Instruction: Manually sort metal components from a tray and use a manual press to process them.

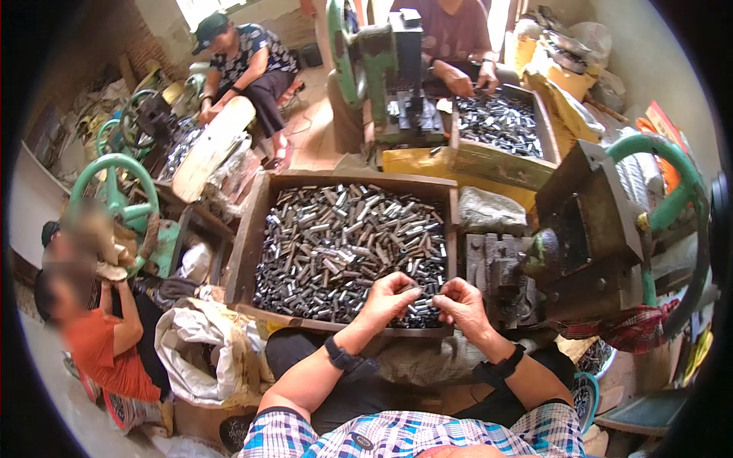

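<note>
head view: left hand [388, 298] and right hand [466, 309] pinched closed, contents unclear, over the wooden box [251, 244]'s near-right corner; metal tubes [343, 237] spread ahead-left, long axes jumbled, left hand nearer.

Metal pieces [347, 237] seen with mixed finish: some bright and glossy, others dull and darkened. Box [246, 252] apparently built of wood, matt and worn. Press [584, 229] made of dark, rough-looking metal; its handwheel [664, 215] coated in smooth paint. Sack [183, 347] creased, plastic-looking. Board [210, 156] noted as pale, smooth wood. Shirt [416, 433] made of matt cloth.
</note>
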A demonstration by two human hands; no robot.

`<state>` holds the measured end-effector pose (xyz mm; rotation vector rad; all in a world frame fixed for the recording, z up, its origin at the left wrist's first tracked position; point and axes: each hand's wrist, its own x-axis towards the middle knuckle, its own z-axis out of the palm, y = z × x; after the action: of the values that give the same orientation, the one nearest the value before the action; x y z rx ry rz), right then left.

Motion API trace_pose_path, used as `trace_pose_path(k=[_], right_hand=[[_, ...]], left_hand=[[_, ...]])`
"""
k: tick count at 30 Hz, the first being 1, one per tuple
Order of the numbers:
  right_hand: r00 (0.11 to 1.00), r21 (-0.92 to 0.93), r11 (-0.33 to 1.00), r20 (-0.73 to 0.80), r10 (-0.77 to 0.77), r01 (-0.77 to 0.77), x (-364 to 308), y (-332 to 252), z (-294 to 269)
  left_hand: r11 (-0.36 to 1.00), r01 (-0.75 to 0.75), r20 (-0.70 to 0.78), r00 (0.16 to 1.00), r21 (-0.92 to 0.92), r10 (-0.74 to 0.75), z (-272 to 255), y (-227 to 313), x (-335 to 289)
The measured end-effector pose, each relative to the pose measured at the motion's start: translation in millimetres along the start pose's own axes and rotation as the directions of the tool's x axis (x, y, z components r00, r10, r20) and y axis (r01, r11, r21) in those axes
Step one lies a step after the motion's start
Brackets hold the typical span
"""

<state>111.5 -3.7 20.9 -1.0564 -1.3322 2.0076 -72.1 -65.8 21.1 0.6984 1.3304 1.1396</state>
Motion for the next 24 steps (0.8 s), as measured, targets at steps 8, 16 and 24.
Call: trace_pose_path(k=[8,16,24], right_hand=[[0.993,-0.025,0.993,0.018,-0.113,0.113,5,3,-9],[0.999,0.079,0.997,-0.043,-0.022,0.026,5,10,-10],[1.000,0.098,0.995,-0.023,0.016,-0.014,4,11,-8]], left_hand=[[0.998,-0.060,0.042,0.997,0.005,0.059,0,-8,2],[0.985,0.025,0.096,0.995,-0.171,-0.008,4,-9,0],[0.961,0.133,0.109,0.988,-0.242,-0.110,6,-11,1]])
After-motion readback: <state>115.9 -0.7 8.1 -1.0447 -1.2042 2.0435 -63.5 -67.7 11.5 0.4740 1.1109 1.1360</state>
